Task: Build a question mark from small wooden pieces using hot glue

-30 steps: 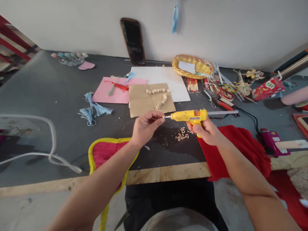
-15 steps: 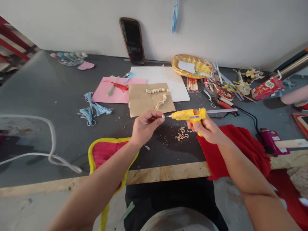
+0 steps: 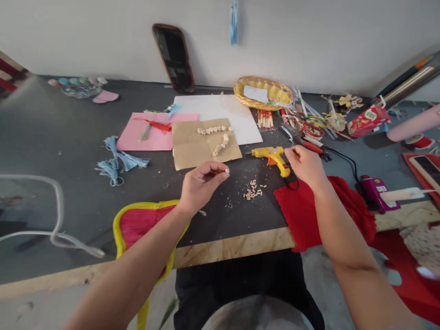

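Note:
Between thumb and fingertips, my left hand (image 3: 202, 185) pinches a tiny pale piece (image 3: 227, 170). A yellow hot glue gun (image 3: 270, 153) lies on the dark table, nozzle to the left and handle toward me. My right hand (image 3: 305, 166) is at its back end with curled fingers; they cover the spot behind the gun, and what they hold is hidden. Small cut wooden bits (image 3: 253, 189) lie scattered between my hands. Beyond my left hand, brown paper (image 3: 187, 149) carries two short rows of pale knobbly clusters (image 3: 221, 145).
Red cloth (image 3: 319, 215) lies under my right forearm. A wicker basket (image 3: 237, 89), pliers (image 3: 311, 145) and a red drink carton (image 3: 367, 121) stand or lie at the back right. Blue tassels (image 3: 120, 160) and pink paper (image 3: 127, 140) lie left. A phone (image 3: 174, 57) leans on the wall.
The glue gun has come down onto the table, away from the piece in my left hand. My right hand has left its handle and shifted to its back end. The left hand keeps its pinch.

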Tool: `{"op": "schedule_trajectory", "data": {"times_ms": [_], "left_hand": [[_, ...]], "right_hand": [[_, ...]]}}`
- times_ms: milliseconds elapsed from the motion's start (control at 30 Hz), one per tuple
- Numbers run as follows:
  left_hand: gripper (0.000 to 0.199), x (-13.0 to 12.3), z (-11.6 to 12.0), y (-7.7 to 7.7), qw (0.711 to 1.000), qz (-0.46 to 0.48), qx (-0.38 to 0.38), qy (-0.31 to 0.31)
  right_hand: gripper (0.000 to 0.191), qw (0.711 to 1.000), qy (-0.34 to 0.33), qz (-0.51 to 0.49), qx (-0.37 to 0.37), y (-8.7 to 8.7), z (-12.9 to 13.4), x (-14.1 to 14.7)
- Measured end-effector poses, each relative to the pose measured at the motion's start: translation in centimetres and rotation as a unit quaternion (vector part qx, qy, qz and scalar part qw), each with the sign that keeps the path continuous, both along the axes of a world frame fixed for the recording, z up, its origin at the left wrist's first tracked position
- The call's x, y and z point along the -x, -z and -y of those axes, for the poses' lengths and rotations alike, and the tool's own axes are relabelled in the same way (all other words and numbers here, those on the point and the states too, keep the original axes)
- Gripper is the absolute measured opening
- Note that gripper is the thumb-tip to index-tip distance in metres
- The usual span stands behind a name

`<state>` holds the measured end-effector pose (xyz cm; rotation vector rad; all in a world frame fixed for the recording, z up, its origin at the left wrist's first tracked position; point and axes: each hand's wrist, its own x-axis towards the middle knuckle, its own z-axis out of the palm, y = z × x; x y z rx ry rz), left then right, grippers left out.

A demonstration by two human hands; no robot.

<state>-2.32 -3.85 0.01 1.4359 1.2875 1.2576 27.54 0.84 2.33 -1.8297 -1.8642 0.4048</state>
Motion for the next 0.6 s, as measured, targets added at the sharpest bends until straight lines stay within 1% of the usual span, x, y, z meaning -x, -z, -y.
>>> {"op": "schedule_trajectory", "data": {"times_ms": [33, 67, 100, 133, 167, 233, 300, 333, 400, 500, 600], "left_hand": [[0.020, -0.1, 0.0, 0.0, 1.000, -0.005, -0.002, 0.001], [0.020, -0.1, 0.1, -0.1, 1.000, -0.009, -0.004, 0.003], [0.019, -0.1, 0.1, -0.1, 1.000, -0.014, -0.006, 0.006], [0.018, -0.2, 0.1, -0.2, 1.000, -0.020, -0.009, 0.009], [0.018, -0.2, 0.2, -0.2, 0.999, -0.028, -0.012, 0.011], [0.016, -0.2, 0.2, -0.2, 0.999, -0.046, -0.017, 0.014], [0.015, -0.2, 0.2, -0.2, 0.998, -0.059, -0.019, 0.014], [0.015, -0.1, 0.2, -0.2, 0.998, -0.061, -0.020, 0.014], [0.016, -0.1, 0.2, -0.1, 0.998, -0.055, -0.022, 0.017], [0.016, -0.2, 0.2, 0.0, 0.998, -0.046, -0.025, 0.023], [0.015, -0.2, 0.2, 0.0, 0.998, -0.047, -0.026, 0.026]], "right_hand": [[0.032, 0.999, -0.008, 0.011, -0.038, -0.1, 0.2, 0.2], [0.027, 0.997, -0.034, 0.006, -0.070, -0.1, 0.5, 0.5], [0.022, 0.992, -0.076, -0.005, -0.097, 0.0, 0.8, 1.1], [0.019, 0.984, -0.132, -0.019, -0.115, 0.2, 1.1, 1.7], [0.017, 0.973, -0.194, -0.023, -0.119, 0.5, 1.4, 2.5], [0.017, 0.946, -0.306, -0.009, -0.105, 1.2, 1.9, 4.1], [0.022, 0.924, -0.372, 0.021, -0.086, 1.9, 2.2, 5.4], [0.024, 0.916, -0.391, 0.038, -0.080, 2.1, 2.2, 5.8], [0.026, 0.908, -0.407, 0.072, -0.074, 2.3, 2.2, 6.2], [0.025, 0.908, -0.404, 0.095, -0.064, 2.0, 2.2, 5.9], [0.021, 0.911, -0.400, 0.088, -0.046, 1.6, 2.3, 5.6]]}}
